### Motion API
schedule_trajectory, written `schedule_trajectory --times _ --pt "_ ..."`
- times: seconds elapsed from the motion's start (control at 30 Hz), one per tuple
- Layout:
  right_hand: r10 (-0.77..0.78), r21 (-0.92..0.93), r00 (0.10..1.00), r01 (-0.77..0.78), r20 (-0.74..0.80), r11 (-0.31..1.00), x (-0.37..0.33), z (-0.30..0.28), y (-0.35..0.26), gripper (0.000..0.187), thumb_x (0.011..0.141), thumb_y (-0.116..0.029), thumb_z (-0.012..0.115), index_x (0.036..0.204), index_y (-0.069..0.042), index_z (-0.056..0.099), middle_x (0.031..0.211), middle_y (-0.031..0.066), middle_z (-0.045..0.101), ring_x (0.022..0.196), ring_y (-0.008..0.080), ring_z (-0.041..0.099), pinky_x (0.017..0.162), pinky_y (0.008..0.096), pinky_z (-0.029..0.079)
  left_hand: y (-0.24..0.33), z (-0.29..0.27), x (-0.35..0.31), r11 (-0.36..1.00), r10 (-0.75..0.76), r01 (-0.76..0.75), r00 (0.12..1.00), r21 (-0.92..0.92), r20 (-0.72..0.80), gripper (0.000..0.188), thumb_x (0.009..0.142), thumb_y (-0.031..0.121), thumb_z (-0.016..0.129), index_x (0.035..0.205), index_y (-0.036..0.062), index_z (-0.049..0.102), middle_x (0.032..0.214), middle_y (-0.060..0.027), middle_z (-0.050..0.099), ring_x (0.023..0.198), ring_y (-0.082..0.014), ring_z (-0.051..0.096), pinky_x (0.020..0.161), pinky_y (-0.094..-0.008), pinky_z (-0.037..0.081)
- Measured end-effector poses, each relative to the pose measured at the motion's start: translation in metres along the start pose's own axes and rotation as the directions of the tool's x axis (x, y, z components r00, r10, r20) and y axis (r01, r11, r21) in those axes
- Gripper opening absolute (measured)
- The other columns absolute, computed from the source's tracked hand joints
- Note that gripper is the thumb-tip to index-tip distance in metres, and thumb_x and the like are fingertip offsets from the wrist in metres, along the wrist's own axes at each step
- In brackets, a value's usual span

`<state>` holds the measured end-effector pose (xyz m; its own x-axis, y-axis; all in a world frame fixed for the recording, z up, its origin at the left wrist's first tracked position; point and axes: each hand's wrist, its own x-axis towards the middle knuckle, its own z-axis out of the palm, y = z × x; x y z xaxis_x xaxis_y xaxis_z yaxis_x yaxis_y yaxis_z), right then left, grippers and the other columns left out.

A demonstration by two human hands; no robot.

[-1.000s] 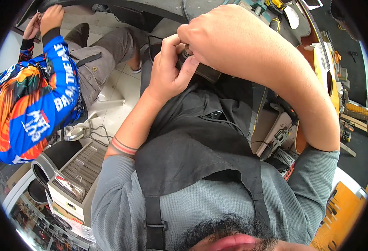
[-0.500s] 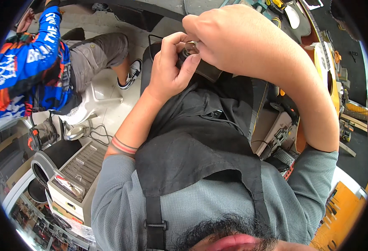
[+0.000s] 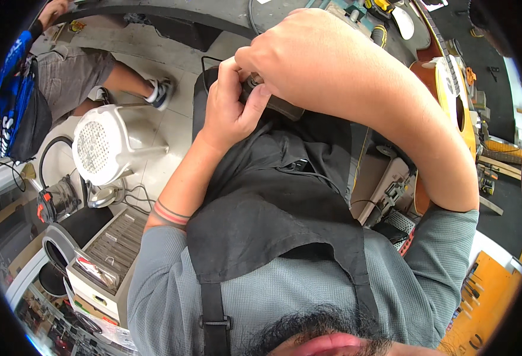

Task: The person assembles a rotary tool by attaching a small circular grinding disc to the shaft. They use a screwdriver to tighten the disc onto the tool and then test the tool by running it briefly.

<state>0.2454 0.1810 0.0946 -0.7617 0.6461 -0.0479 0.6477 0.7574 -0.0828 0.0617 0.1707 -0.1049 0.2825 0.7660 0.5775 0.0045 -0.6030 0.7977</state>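
Black apron cloth (image 3: 249, 234) lies below the left grip (image 3: 231, 110), which is clamped on a partly hidden dark object (image 3: 252, 83), while the right grip (image 3: 301, 56) overlaps it from the right, its closure impossible to tell, and a white stool (image 3: 95, 145) stands well left of both.

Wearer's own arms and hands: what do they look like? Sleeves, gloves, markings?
Left hand and right hand: no gloves visible. Left sleeve and right sleeve: short, grey, finely textured. Dark and red bands ring the left arm near its sleeve; can't tell whether inked or worn. No watch visible.
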Motion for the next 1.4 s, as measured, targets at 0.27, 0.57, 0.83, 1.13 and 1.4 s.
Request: schedule_trajectory --times 0.27,0.57,0.83,1.13,1.4 --pt "-0.092 0.04 0.989 0.088 0.116 0.995 0.005 -0.025 0.003 0.017 0.097 -0.018 0.073 0.102 -0.004 0.08 0.09 0.0134 0.083 0.085 0.0323 0.083 0.078 0.0424 0.062 -0.001 -0.005 -0.002 0.999 -0.044 0.044 0.999 -0.002 0.027 0.046 0.106 0.018 0.078 0.14 -0.0002 0.054 0.109 -0.0149 0.079 0.084 -0.0267 0.074 0.073 -0.0367 0.055" --pt "0.167 -0.159 0.986 -0.161 0.029 0.974 -0.001 0.006 -0.007 0.018 0.095 -0.022 0.077 0.096 -0.005 0.079 0.081 0.0155 0.08 0.076 0.0356 0.083 0.067 0.0448 0.064 0.002 0.0 0.002 1.0 -0.017 0.018 1.0 0.003 -0.007 0.052 0.105 0.018 0.079 0.145 -0.0005 0.052 0.106 -0.0141 0.079 0.074 -0.0233 0.068 0.065 -0.0351 0.051" --pt "0.023 -0.153 1.0 -0.023 0.003 0.988 -0.005 0.008 0.0 0.017 0.094 -0.02 0.079 0.101 -0.004 0.077 0.086 0.0146 0.082 0.08 0.0339 0.084 0.07 0.0429 0.065 0.006 -0.004 0.004 0.999 -0.008 0.007 1.0 0.042 0.022 0.052 0.106 0.018 0.079 0.145 -0.0005 0.051 0.103 -0.014 0.08 0.072 -0.0233 0.068 0.066 -0.0351 0.051" --pt "0.016 -0.167 0.996 -0.031 -0.088 0.985 -0.004 -0.001 -0.013 0.013 0.094 -0.012 0.076 0.104 -0.004 0.073 0.094 0.0131 0.081 0.092 0.0336 0.082 0.083 0.0436 0.063 0.002 -0.006 0.002 0.999 -0.01 0.009 1.0 0.038 0.019 0.049 0.106 0.019 0.078 0.143 0.0003 0.052 0.107 -0.0168 0.082 0.072 -0.0257 0.07 0.068 -0.0367 0.054" --pt "0.166 -0.056 0.984 -0.17 -0.064 0.984 -0.009 0.001 -0.011 0.018 0.1 -0.021 0.073 0.102 -0.002 0.072 0.088 0.0163 0.079 0.086 0.0358 0.081 0.077 0.046 0.062 0.005 -0.004 0.003 1.0 -0.023 0.023 1.0 0.019 0.015 0.05 0.105 0.018 0.079 0.143 0.0013 0.052 0.103 -0.0171 0.081 0.069 -0.0252 0.068 0.065 -0.0368 0.052"
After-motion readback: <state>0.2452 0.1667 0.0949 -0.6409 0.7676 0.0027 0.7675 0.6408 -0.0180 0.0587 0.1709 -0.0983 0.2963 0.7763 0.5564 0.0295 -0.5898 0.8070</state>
